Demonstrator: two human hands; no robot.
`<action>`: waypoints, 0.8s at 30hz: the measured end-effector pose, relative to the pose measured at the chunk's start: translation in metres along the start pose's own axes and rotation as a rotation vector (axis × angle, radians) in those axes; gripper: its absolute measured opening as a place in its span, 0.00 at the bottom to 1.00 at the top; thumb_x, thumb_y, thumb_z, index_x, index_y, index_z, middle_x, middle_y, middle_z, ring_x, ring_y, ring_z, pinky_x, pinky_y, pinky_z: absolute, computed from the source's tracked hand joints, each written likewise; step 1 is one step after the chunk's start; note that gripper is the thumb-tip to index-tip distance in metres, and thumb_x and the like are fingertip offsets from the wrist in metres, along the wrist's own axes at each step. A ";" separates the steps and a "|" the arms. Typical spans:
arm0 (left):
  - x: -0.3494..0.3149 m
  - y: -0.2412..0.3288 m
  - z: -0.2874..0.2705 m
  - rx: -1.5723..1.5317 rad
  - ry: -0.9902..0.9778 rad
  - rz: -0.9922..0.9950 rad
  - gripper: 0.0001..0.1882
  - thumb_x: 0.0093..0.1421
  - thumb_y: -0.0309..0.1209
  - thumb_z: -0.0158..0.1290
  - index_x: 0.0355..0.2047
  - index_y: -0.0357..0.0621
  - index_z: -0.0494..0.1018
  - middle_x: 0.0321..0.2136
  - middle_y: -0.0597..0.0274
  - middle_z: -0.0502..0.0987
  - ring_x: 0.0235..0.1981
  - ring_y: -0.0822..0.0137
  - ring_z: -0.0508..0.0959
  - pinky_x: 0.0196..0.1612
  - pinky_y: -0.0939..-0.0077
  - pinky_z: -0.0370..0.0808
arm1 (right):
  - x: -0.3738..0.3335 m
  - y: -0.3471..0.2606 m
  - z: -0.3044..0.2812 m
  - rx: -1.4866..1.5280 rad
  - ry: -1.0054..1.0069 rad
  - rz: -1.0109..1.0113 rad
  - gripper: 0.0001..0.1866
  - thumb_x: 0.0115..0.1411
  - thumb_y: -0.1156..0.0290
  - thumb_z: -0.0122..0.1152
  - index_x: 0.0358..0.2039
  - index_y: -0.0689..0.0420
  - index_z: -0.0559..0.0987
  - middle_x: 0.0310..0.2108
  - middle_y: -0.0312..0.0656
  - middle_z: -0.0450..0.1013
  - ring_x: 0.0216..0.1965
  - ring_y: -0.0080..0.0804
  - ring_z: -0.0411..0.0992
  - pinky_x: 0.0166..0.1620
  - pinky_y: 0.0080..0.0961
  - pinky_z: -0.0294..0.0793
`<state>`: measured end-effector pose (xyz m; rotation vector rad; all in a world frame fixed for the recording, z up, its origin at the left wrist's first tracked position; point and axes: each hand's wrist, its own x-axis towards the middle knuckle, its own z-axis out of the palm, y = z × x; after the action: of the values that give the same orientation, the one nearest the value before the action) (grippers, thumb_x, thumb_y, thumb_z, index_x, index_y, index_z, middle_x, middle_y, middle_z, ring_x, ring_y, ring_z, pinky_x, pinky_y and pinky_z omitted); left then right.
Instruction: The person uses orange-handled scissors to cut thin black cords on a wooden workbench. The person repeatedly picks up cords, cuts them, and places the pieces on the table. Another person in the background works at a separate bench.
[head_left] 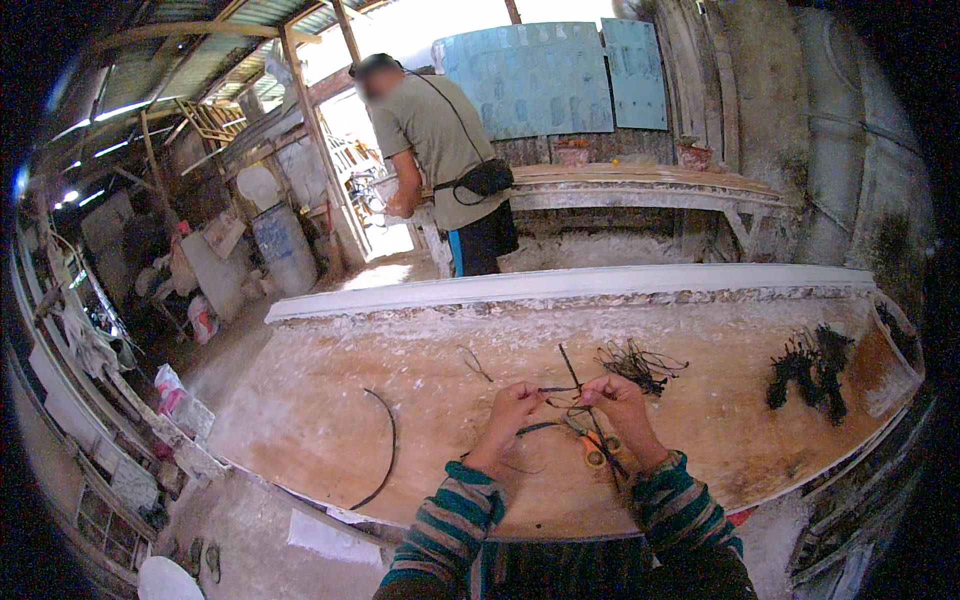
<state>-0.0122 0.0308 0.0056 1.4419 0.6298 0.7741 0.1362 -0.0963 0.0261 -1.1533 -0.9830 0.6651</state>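
Left hand: thumb and fingertips pinched together on a thin black cord. Right hand: thumb and fingertips closed on the same work, near the cord's right end. The cord spans the narrow gap between the two hands, above the wooden tabletop. The exact finger placement on the cord is too small to tell.

A straight dark strand projects beyond the right fingertips toward the far side; whether it belongs to the held cord cannot be told. Scissors with orange handles lie between the forearms, handles toward the person, partly crossed by dark strands.

Just beyond the right hand lies a loose bundle of looped dark cords. A thin loop lies beyond the left hand. A curved length of black cord lies farther left. Two dense black bundles lie side by side toward the right end, near a brownish container.

A white rail runs along the far edge of the tabletop. Beyond it, a co-worker in a short-sleeved shirt stands at a long bench, below blue panels. A blue barrel stands to the left.
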 end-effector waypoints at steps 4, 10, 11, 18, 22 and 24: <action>-0.008 0.006 0.003 -0.124 -0.172 0.002 0.04 0.54 0.29 0.54 0.29 0.42 0.74 0.24 0.73 0.73 0.24 0.82 0.67 0.26 0.88 0.63 | 0.005 0.017 0.002 -0.527 0.136 -0.203 0.10 0.48 0.79 0.61 0.30 0.58 0.70 0.19 0.35 0.70 0.26 0.23 0.70 0.32 0.20 0.68; -0.029 0.040 0.012 0.295 -0.559 -0.042 0.05 0.54 0.29 0.55 0.29 0.42 0.74 0.26 0.72 0.73 0.30 0.80 0.70 0.36 0.84 0.67 | 0.003 0.014 -0.003 -0.928 0.218 -0.398 0.12 0.45 0.78 0.60 0.33 0.54 0.72 0.18 0.37 0.69 0.24 0.33 0.70 0.39 0.31 0.65; -0.029 0.040 0.014 0.270 -0.635 -0.033 0.05 0.54 0.30 0.55 0.29 0.42 0.74 0.25 0.72 0.73 0.30 0.80 0.70 0.36 0.84 0.67 | 0.005 0.017 -0.007 -0.946 0.226 -0.362 0.11 0.45 0.77 0.60 0.32 0.54 0.73 0.18 0.37 0.69 0.25 0.34 0.70 0.40 0.32 0.64; -0.034 0.040 0.020 0.030 -0.570 -0.128 0.05 0.54 0.29 0.55 0.24 0.43 0.71 0.23 0.73 0.71 0.27 0.81 0.69 0.32 0.84 0.66 | 0.010 0.021 -0.016 -0.963 0.368 -0.458 0.08 0.44 0.78 0.59 0.27 0.52 0.77 0.22 0.40 0.68 0.31 0.38 0.69 0.43 0.36 0.61; -0.026 0.027 0.014 -0.065 -0.123 0.090 0.08 0.54 0.30 0.54 0.22 0.45 0.68 0.19 0.75 0.66 0.22 0.81 0.64 0.26 0.85 0.62 | 0.011 0.013 -0.012 -0.855 0.350 -0.399 0.07 0.43 0.79 0.61 0.25 0.55 0.76 0.25 0.43 0.68 0.34 0.38 0.69 0.40 0.31 0.64; -0.005 0.008 0.001 -0.005 -0.018 0.038 0.08 0.54 0.31 0.54 0.22 0.45 0.68 0.18 0.75 0.64 0.21 0.81 0.62 0.25 0.84 0.60 | 0.013 0.018 -0.014 -0.697 0.271 -0.396 0.06 0.43 0.79 0.62 0.24 0.57 0.75 0.26 0.41 0.67 0.34 0.35 0.68 0.38 0.28 0.65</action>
<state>-0.0148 0.0259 0.0131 1.4582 0.5880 0.7912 0.1552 -0.0863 0.0111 -1.5368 -1.1994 -0.1787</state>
